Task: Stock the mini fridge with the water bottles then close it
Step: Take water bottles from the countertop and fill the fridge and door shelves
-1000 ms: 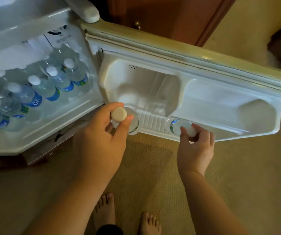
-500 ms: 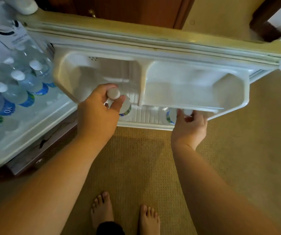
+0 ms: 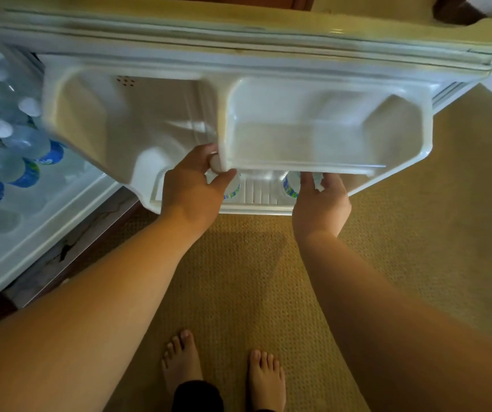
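Observation:
The white mini fridge door [image 3: 313, 135] stands open toward me, its moulded shelves facing up. My left hand [image 3: 192, 185] grips the white cap of a clear water bottle [image 3: 233, 188] standing in the door's bottom rack. My right hand [image 3: 320, 200] holds the top of a second water bottle [image 3: 291, 185] in the same rack, its cap hidden under the upper door shelf. Several capped bottles with blue labels [image 3: 16, 144] lie packed in the fridge body [image 3: 39, 233] at the left.
Tan carpet [image 3: 417, 218] covers the floor below the door. My bare feet [image 3: 224, 373] stand close under my arms. Dark wooden furniture [image 3: 452, 10] is at the top right, beyond the door's edge.
The view has shifted so the door fills more of the frame. Both hands have lowered their bottles deeper into the bottom rack, and the upper shelf now covers the right bottle's cap.

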### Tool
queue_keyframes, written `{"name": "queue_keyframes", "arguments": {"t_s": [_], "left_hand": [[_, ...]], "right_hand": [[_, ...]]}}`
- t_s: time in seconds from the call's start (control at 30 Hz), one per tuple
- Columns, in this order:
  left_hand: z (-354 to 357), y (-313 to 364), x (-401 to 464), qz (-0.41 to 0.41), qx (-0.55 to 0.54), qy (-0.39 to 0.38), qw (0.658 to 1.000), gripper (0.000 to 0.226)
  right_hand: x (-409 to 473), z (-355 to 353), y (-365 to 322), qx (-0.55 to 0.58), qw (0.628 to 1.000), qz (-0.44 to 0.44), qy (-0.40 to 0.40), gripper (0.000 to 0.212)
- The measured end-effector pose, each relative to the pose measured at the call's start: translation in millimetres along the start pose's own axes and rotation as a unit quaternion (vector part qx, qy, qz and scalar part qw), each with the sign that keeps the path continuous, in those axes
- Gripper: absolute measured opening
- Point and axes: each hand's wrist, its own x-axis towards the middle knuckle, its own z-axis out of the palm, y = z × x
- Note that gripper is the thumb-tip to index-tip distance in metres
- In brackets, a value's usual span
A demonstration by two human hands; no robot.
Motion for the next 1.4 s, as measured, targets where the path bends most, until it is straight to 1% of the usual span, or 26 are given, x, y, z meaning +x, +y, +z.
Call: {"name": "queue_keyframes", "arguments": {"t_s": [0.1, 0.2, 0.3, 0.33, 0.4, 0.47, 0.5, 0.6, 0.67, 0.7, 0.77, 0.8, 0.87, 0.93, 1.0, 1.07, 1.17, 1.27, 1.33, 1.4], "left_hand": [[11.0, 4.4, 2.0, 0.007, 0.001, -0.003, 1.0, 0.03], [24.7, 6.8, 4.1, 0.004, -0.048, -0.011, 0.999, 0.038], [41.9, 8.2, 6.1, -0.007, -0.082, -0.018, 0.996, 0.039], [48.1, 7.7, 7.6, -0.004, -0.094, -0.02, 0.995, 0.043], [58.2, 7.5, 11.1, 0.004, -0.098, -0.03, 0.995, 0.052], [65.6, 8.5, 13.6, 0.016, -0.09, -0.041, 0.995, 0.055], [68.2, 9.3, 13.1, 0.021, -0.092, -0.045, 0.995, 0.056], [70.3, 9.4, 10.7, 0.021, -0.103, -0.049, 0.993, 0.058], [67.4, 10.8, 5.8, -0.002, -0.085, -0.056, 0.995, 0.059], [63.3, 12.5, -0.5, -0.025, -0.056, -0.054, 0.997, 0.059], [51.1, 14.4, -21.1, -0.07, 0.013, -0.04, 0.997, 0.062], [41.6, 14.5, -37.1, -0.079, 0.019, -0.043, 0.996, 0.063], [12.2, 18.2, -76.4, -0.072, 0.02, -0.07, 0.995, 0.06], [-25.0, 29.4, -121.6, -0.04, 0.076, -0.089, 0.992, 0.052], [-73.2, 55.4, -166.4, -0.013, 0.113, -0.068, 0.991, 0.046], [-130.9, 98.2, -203.2, 0.012, 0.13, -0.009, 0.991, 0.042], [-228.5, 179.8, -235.4, 0.074, 0.127, 0.112, 0.983, 0.037], [-324.9, 268.6, -246.9, 0.135, 0.121, 0.222, 0.958, 0.031], [-379.0, 323.1, -249.5, 0.179, 0.139, 0.277, 0.934, 0.032], [-426.4, 367.3, -249.6, 0.205, 0.139, 0.323, 0.913, 0.032]], "right_hand": [[0.4, -1.6, 2.4, 0.001, 1.0, -0.008, -0.004, 0.037], [3.6, -6.0, -1.3, -0.019, 0.999, -0.002, -0.029, 0.034], [4.6, -12.3, -5.6, -0.037, 0.997, 0.008, -0.062, 0.031], [4.3, -14.1, -6.7, -0.037, 0.997, 0.013, -0.071, 0.03], [2.7, -18.2, -8.1, -0.048, 0.995, 0.016, -0.084, 0.028], [-0.5, -22.8, -7.5, -0.063, 0.994, 0.013, -0.09, 0.027], [-3.3, -25.3, -6.5, -0.066, 0.994, 0.011, -0.091, 0.031], [-16.0, -33.0, -2.0, -0.067, 0.993, 0.0, -0.101, 0.053], [-26.6, -40.3, -0.5, -0.073, 0.991, -0.012, -0.113, 0.057], [-32.8, -44.6, -0.9, -0.081, 0.989, -0.018, -0.124, 0.056], [-48.3, -55.4, -5.0, -0.109, 0.983, -0.04, -0.14, 0.052], [-57.9, -62.1, -8.4, -0.118, 0.98, -0.063, -0.144, 0.048], [-78.0, -77.8, -21.7, -0.112, 0.975, -0.125, -0.147, 0.042], [-98.9, -96.1, -46.2, -0.091, 0.967, -0.187, -0.149, 0.041], [-120.3, -121.4, -87.4, -0.059, 0.953, -0.252, -0.157, 0.043], [-142.2, -152.4, -142.2, -0.027, 0.936, -0.308, -0.171, 0.048], [-176.5, -199.2, -241.0, 0.024, 0.906, -0.373, -0.201, 0.05], [-206.8, -235.0, -345.4, 0.069, 0.861, -0.462, -0.203, 0.05], [-221.8, -249.3, -413.9, 0.083, 0.832, -0.509, -0.204, 0.049], [-231.8, -256.3, -478.5, 0.079, 0.809, -0.547, -0.2, 0.048]]}}
